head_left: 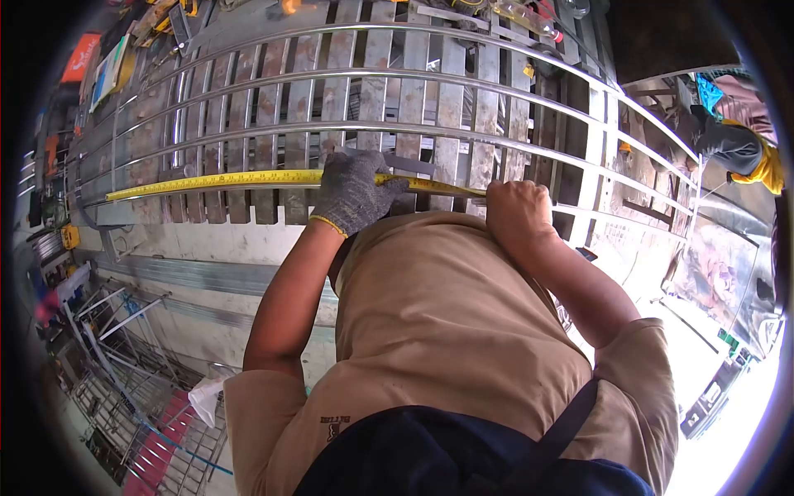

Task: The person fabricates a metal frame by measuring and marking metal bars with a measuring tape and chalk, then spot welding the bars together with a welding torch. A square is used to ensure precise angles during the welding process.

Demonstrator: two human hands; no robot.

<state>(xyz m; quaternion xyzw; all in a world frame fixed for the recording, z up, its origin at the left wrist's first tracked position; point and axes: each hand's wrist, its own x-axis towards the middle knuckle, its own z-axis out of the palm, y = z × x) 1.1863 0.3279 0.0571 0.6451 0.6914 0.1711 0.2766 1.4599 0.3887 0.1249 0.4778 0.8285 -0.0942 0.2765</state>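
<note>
Slatted tabletop (pixel 447 112) carries metal rails (pixel 372 126), bottle (pixel 523 18) behind; pale floor (pixel 231 241) shows past its near edge, where left hand (pixel 357 192) grips a tape measure (pixel 215 180), right hand (pixel 519 208) closed on one end.

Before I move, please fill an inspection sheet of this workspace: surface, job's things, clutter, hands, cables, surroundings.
Surface: stained grey slatted bench.
Job's things: yellow marked measuring tape, stretched along long silver metal bars.
Clutter: clear plastic bottle with red cap, far edge.
Hands: left hand in grey knitted glove, over the tape; bare right hand closed at one end.
Cables: none clearly visible.
Surroundings: another person in grey and yellow, right; metal frames, lower left.
</note>
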